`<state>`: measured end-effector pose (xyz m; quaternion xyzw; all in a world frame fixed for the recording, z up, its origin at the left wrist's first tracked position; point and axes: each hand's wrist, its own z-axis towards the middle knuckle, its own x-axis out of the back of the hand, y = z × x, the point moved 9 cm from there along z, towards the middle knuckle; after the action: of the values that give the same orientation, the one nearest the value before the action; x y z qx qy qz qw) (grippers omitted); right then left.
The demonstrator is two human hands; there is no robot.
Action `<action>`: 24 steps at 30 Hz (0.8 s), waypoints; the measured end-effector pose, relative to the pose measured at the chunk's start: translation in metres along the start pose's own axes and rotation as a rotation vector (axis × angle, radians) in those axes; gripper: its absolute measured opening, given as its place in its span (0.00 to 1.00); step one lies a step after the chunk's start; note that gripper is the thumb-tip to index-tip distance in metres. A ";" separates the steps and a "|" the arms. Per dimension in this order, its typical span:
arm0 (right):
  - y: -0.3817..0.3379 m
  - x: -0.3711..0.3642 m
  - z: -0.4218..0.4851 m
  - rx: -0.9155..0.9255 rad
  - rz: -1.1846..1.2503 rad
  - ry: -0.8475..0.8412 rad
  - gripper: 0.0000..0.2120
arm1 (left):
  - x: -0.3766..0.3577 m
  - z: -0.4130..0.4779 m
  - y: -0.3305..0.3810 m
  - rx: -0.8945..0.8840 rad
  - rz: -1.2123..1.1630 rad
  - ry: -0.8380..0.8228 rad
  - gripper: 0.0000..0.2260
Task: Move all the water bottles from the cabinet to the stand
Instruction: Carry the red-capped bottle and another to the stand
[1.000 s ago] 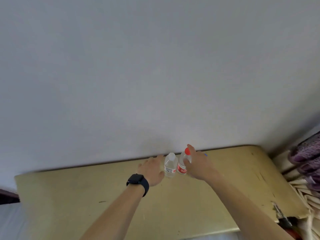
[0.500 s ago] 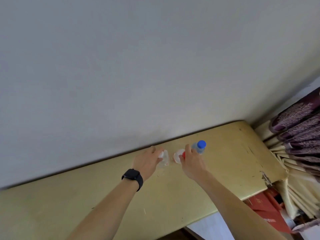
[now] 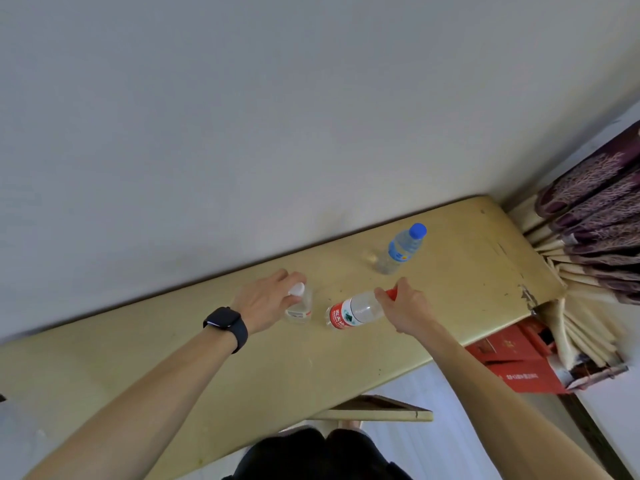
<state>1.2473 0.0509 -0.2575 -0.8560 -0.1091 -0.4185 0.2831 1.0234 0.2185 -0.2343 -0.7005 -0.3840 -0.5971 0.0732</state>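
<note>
Three clear water bottles are on the yellow cabinet top (image 3: 346, 368). My left hand (image 3: 266, 303), with a black watch on its wrist, grips the white-capped bottle (image 3: 299, 304) around its neck; this bottle stands upright. My right hand (image 3: 407, 308) holds the red-capped bottle (image 3: 353, 311) by its cap end, and the bottle is tilted with its red-labelled base pointing left. The blue-capped bottle (image 3: 401, 249) stands free near the wall, behind my right hand.
A plain white wall (image 3: 277, 133) runs along the back edge of the cabinet top. Purple and cream curtains (image 3: 595, 237) hang at the right end. Red cardboard boxes (image 3: 519, 362) sit below the right front corner. My dark shorts (image 3: 318, 455) show at the bottom.
The view has tipped down and the bottles show more fully. My right hand has tilted the red-capped bottle over and drawn it away from the blue-capped one. My left hand stays on the white-capped bottle.
</note>
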 end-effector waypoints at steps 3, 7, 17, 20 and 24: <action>-0.021 -0.006 -0.002 0.044 -0.080 0.065 0.27 | 0.000 -0.005 -0.001 -0.008 0.022 -0.032 0.12; -0.049 -0.015 -0.007 0.067 -0.129 0.088 0.28 | 0.000 -0.004 0.002 -0.008 0.065 -0.075 0.13; -0.063 -0.040 -0.027 0.053 -0.318 0.001 0.29 | -0.019 0.005 0.016 0.008 0.303 -0.135 0.22; -0.051 -0.044 -0.033 0.006 -0.255 0.026 0.28 | -0.021 0.010 0.021 0.024 0.251 -0.080 0.23; -0.021 -0.037 -0.051 -0.036 -0.075 0.067 0.19 | -0.016 0.014 0.040 -0.064 0.310 -0.037 0.21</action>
<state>1.1818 0.0401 -0.2527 -0.8418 -0.1241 -0.4591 0.2555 1.0596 0.1911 -0.2376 -0.7641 -0.2536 -0.5775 0.1350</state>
